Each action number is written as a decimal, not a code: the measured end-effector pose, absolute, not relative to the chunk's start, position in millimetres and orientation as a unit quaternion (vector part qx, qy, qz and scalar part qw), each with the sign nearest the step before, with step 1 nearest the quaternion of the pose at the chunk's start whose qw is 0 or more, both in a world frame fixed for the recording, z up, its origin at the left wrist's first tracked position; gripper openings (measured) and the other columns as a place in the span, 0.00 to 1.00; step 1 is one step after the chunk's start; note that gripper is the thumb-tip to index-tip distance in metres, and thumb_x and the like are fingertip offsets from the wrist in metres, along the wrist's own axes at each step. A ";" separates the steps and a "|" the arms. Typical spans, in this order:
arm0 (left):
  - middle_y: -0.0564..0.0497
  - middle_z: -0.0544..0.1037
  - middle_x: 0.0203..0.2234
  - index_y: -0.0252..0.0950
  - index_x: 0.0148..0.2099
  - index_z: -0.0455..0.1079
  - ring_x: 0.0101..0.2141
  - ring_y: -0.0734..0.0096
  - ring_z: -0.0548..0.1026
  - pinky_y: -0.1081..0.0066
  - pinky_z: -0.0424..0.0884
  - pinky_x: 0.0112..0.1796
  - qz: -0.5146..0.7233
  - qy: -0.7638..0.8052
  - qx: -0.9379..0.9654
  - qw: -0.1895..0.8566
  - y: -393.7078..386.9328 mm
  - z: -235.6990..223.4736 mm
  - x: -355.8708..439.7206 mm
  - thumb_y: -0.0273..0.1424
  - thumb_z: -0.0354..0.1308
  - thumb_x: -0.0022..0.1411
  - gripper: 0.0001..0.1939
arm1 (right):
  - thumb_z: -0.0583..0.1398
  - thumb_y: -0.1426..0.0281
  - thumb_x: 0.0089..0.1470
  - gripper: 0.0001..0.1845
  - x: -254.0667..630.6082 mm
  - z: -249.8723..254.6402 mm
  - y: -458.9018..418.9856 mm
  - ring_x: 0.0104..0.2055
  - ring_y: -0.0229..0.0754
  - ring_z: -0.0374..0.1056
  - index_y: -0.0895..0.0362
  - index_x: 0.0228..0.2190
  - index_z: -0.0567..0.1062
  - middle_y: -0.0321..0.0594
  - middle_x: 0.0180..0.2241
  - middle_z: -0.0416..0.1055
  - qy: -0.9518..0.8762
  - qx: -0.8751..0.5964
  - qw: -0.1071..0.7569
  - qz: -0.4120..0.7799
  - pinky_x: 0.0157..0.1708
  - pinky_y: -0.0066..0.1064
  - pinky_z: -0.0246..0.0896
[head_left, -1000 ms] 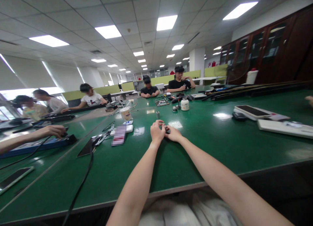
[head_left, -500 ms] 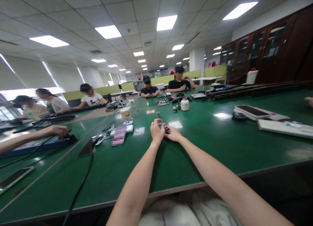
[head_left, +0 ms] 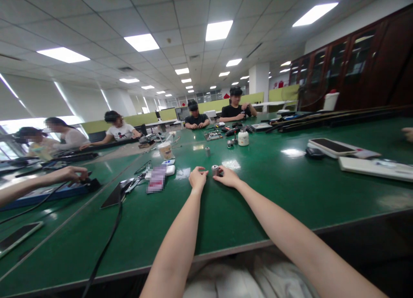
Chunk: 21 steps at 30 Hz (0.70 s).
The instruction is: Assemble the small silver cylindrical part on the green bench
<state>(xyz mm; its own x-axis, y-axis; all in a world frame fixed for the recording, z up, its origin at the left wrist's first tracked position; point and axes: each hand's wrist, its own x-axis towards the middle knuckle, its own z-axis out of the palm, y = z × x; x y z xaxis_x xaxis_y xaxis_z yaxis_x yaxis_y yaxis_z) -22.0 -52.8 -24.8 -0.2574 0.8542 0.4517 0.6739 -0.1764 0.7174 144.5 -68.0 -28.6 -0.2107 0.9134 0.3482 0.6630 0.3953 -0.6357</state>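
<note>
On the green table [head_left: 258,212] in front of me stands a small silver metal cylinder [head_left: 214,170], upright, with a round fitting on its top. My right hand [head_left: 228,177] grips it from the right side, thumb and fingers round it. My left hand [head_left: 197,178] is just left of the cylinder, apart from it. Its fingers are curled, with the tips drawn together; whether something small is between them I cannot make out. A second, similar metal cylinder [head_left: 208,151] stands a little farther back on the table.
Left of my hands lie a pinkish packet [head_left: 156,179], a lidded cup [head_left: 165,151] and a black cable [head_left: 111,238]. A white jar [head_left: 243,137] stands beyond. Phones [head_left: 332,146] lie on the right. Another person's hand [head_left: 72,174] works at the left; several people sit around.
My left hand has moved left, away from the metal cylinder and my right hand. The cylinder, mostly hidden between both hands before, now shows plainly beside the right fingers.
</note>
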 end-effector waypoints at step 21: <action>0.50 0.79 0.29 0.40 0.42 0.70 0.37 0.63 0.72 0.66 0.65 0.41 0.576 0.516 0.630 -0.073 -73.9 -4.5 3.7 0.36 0.59 0.60 0.09 | 0.64 0.62 0.48 0.22 144.2 -29.8 -64.7 0.44 0.44 0.72 0.52 0.46 0.71 0.39 0.44 0.75 -0.755 -0.521 0.353 0.182 0.43 0.33 0.65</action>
